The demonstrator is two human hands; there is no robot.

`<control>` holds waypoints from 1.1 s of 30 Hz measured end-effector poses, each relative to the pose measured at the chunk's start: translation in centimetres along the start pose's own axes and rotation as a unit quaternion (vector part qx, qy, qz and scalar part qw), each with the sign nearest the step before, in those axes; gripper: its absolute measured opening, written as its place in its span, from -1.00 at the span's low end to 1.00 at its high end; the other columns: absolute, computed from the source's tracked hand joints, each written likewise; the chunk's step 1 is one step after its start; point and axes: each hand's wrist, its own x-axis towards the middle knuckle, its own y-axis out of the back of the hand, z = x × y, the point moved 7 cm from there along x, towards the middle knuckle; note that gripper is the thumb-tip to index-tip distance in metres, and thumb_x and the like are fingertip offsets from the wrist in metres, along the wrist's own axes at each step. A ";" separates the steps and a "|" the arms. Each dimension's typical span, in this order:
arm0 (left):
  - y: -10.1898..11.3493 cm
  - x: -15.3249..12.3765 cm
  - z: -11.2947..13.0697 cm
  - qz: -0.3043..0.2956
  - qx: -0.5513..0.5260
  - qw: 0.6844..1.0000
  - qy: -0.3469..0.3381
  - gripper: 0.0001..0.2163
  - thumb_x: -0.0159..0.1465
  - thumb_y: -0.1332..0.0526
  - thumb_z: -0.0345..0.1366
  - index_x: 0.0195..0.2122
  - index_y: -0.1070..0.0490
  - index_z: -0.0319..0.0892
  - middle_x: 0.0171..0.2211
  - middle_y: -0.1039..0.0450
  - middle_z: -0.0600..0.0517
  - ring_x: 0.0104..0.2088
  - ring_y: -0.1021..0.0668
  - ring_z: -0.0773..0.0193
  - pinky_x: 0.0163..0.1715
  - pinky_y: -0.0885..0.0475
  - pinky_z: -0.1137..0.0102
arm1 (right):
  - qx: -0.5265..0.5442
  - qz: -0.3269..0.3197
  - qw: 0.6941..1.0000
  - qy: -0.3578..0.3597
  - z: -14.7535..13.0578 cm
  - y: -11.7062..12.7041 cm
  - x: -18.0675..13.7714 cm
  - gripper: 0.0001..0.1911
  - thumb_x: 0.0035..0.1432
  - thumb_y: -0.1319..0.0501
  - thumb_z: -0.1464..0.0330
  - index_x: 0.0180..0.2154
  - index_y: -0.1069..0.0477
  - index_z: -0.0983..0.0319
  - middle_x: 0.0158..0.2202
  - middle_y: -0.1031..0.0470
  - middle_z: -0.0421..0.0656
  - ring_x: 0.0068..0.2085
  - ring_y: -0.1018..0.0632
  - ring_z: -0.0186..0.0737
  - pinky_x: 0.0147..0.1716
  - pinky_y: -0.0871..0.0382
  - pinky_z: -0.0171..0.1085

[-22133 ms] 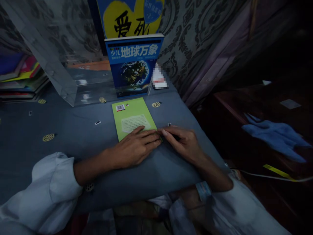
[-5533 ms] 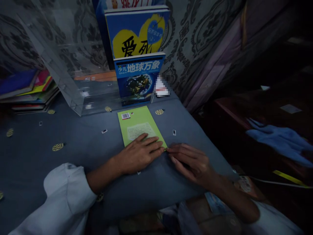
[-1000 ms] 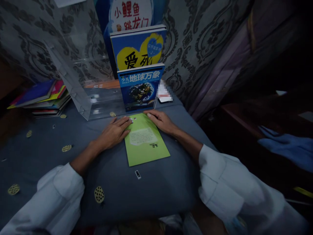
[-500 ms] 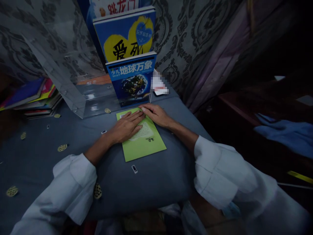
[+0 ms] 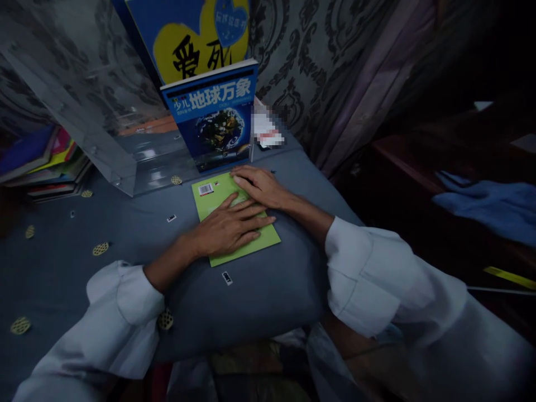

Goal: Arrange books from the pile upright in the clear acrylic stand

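Note:
A thin light-green book [image 5: 268,241] lies flat on the grey-blue cloth, with a barcode near its far left corner. My left hand [image 5: 230,226] rests across the middle of it, palm down, fingers spread and pointing right. Over the book's far right edge lies my right hand [image 5: 263,188], its fingers stretched to the left and holding nothing that I can see. The hands touch or nearly touch near the centre. Just beyond them, a blue book with a globe on its cover [image 5: 220,131] leans in a clear acrylic rack [image 5: 125,173].
Behind the globe book stands a blue and yellow book [image 5: 167,50]. A stack of colourful books [image 5: 42,162] lies at the left. Beside the rack is a partly blurred white item [image 5: 268,131]. The table's right edge drops to a dark area with blue cloth [image 5: 486,206].
My left hand has slid toward the near right across the green book, its fingers spreading and uncovering the barcode. The right hand remains at the far right edge. The view has tilted down slightly.

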 end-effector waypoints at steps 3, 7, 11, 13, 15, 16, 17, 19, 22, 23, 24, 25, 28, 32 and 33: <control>0.1 -0.1 0.7 0.011 0.009 1.000 -0.014 -0.58 0.54 0.07 -0.09 0.37 -0.23 0.09 0.40 -0.21 0.00 0.44 -0.17 0.07 0.42 0.11 -0.08 | -0.002 -0.006 1.000 0.004 -0.1 0.0 -0.1 -0.54 0.44 0.03 0.19 0.03 -0.52 0.30 0.11 -0.56 0.05 0.17 -0.52 -0.02 0.20 -0.34 -0.03; 0.4 -0.1 1.1 0.014 0.008 1.000 -0.021 -0.60 0.52 0.01 -0.06 0.34 -0.27 0.12 0.39 -0.21 -0.04 0.43 -0.20 0.03 0.41 0.09 -0.11 | 0.000 -0.011 1.000 0.004 0.0 -0.1 -0.1 -0.52 0.43 0.02 0.16 0.03 -0.53 0.30 0.10 -0.56 0.07 0.19 -0.50 0.00 0.21 -0.34 -0.03; 0.4 -0.2 1.5 -0.001 -0.003 1.000 -0.029 -0.60 0.52 0.00 -0.07 0.34 -0.29 0.12 0.42 -0.15 -0.06 0.44 -0.17 0.02 0.40 0.08 -0.09 | 0.006 -0.007 1.000 0.001 0.2 0.0 0.0 -0.54 0.41 -0.01 0.17 0.02 -0.54 0.33 0.09 -0.57 0.08 0.19 -0.51 0.01 0.21 -0.35 -0.02; 0.3 -0.3 1.8 -0.010 -0.008 1.000 -0.029 -0.60 0.53 0.01 -0.07 0.34 -0.28 0.13 0.43 -0.12 -0.04 0.45 -0.15 0.03 0.40 0.06 -0.06 | 0.011 -0.006 1.000 0.002 0.3 -0.1 0.0 -0.55 0.40 -0.03 0.19 0.02 -0.54 0.34 0.09 -0.57 0.09 0.19 -0.52 0.01 0.20 -0.35 -0.02; 0.1 -0.4 2.1 -0.014 -0.010 1.000 -0.026 -0.60 0.53 0.02 -0.07 0.34 -0.27 0.13 0.44 -0.11 -0.04 0.45 -0.13 0.04 0.40 0.06 -0.04 | 0.013 -0.006 1.000 0.003 0.5 -0.1 -0.1 -0.56 0.39 -0.04 0.20 0.03 -0.53 0.35 0.10 -0.56 0.11 0.20 -0.51 0.01 0.20 -0.35 -0.01; 0.0 -0.4 2.2 -0.014 -0.010 1.000 -0.023 -0.60 0.53 0.01 -0.08 0.35 -0.26 0.13 0.44 -0.11 -0.03 0.45 -0.13 0.05 0.40 0.05 -0.04 | 0.012 -0.007 1.000 0.003 0.6 -0.2 -0.1 -0.56 0.38 -0.06 0.21 0.03 -0.53 0.35 0.11 -0.56 0.11 0.20 -0.51 0.01 0.21 -0.35 0.00; 0.0 -0.5 2.4 -0.014 -0.009 1.000 -0.021 -0.60 0.53 0.01 -0.08 0.35 -0.25 0.14 0.44 -0.11 -0.03 0.45 -0.13 0.06 0.41 0.05 -0.03 | 0.010 -0.007 1.000 0.003 0.6 -0.2 -0.2 -0.57 0.37 -0.07 0.21 0.04 -0.53 0.34 0.12 -0.55 0.11 0.21 -0.50 0.02 0.21 -0.35 0.01; -0.1 -0.5 2.7 -0.014 -0.003 1.000 -0.015 -0.60 0.53 0.01 -0.09 0.36 -0.24 0.12 0.44 -0.12 -0.03 0.45 -0.13 0.07 0.41 0.03 -0.01 | 0.002 -0.010 1.000 0.003 0.7 -0.3 -0.3 -0.59 0.35 -0.10 0.22 0.06 -0.53 0.30 0.14 -0.54 0.08 0.23 -0.49 0.02 0.23 -0.34 0.05; 0.0 -0.5 3.2 -0.019 0.008 1.000 -0.004 -0.60 0.53 0.01 -0.12 0.36 -0.24 0.08 0.43 -0.14 -0.03 0.45 -0.14 0.09 0.40 -0.02 0.02 | -0.015 -0.013 1.000 0.002 0.7 -0.4 -0.5 -0.58 0.34 -0.13 0.22 0.09 -0.52 0.29 0.17 -0.52 0.08 0.25 -0.47 0.04 0.25 -0.32 0.08; 0.0 -0.5 3.3 -0.021 0.011 1.000 -0.001 -0.60 0.54 0.01 -0.14 0.36 -0.25 0.06 0.43 -0.15 -0.03 0.45 -0.14 0.10 0.40 -0.03 0.02 | -0.020 -0.013 1.000 0.001 0.7 -0.4 -0.5 -0.57 0.34 -0.13 0.22 0.10 -0.51 0.30 0.19 -0.51 0.10 0.26 -0.47 0.05 0.25 -0.32 0.09; 0.1 -0.5 3.4 -0.021 0.013 1.000 0.002 -0.61 0.54 0.02 -0.14 0.35 -0.26 0.05 0.42 -0.16 -0.04 0.45 -0.15 0.10 0.40 -0.04 0.03 | -0.025 -0.014 1.000 0.001 0.6 -0.4 -0.6 -0.56 0.34 -0.13 0.22 0.11 -0.51 0.31 0.20 -0.50 0.11 0.27 -0.46 0.05 0.26 -0.32 0.10; 0.2 -0.5 3.5 -0.020 0.016 1.000 0.003 -0.61 0.54 0.02 -0.15 0.35 -0.26 0.04 0.41 -0.17 -0.04 0.44 -0.16 0.10 0.40 -0.05 0.04 | -0.029 -0.017 0.999 0.001 0.5 -0.5 -0.6 -0.56 0.34 -0.13 0.22 0.12 -0.50 0.30 0.21 -0.49 0.11 0.27 -0.46 0.06 0.26 -0.31 0.11; 0.4 -0.6 3.6 -0.012 0.020 1.000 0.003 -0.62 0.54 0.01 -0.16 0.33 -0.28 0.01 0.39 -0.23 -0.05 0.43 -0.19 0.11 0.40 -0.07 0.06 | -0.047 -0.024 0.999 0.001 0.3 -0.7 -0.7 -0.55 0.33 -0.15 0.24 0.14 -0.49 0.29 0.24 -0.46 0.11 0.31 -0.42 0.07 0.29 -0.28 0.14; 0.3 -1.0 3.5 -0.002 0.024 1.000 0.007 -0.61 0.53 -0.01 -0.19 0.33 -0.28 -0.07 0.38 -0.24 -0.08 0.42 -0.22 0.16 0.41 -0.07 0.10 | -0.083 -0.040 0.996 -0.005 0.2 -1.1 -0.8 -0.50 0.32 -0.15 0.23 0.18 -0.44 0.35 0.29 -0.40 0.16 0.34 -0.36 0.12 0.30 -0.26 0.16; 0.2 -1.2 3.4 -0.001 0.023 1.000 0.010 -0.61 0.53 0.00 -0.19 0.33 -0.28 -0.08 0.38 -0.24 -0.09 0.42 -0.22 0.17 0.41 -0.07 0.11 | -0.093 -0.048 0.994 -0.006 0.2 -1.2 -0.9 -0.49 0.32 -0.14 0.23 0.20 -0.42 0.35 0.30 -0.38 0.16 0.35 -0.35 0.12 0.31 -0.25 0.15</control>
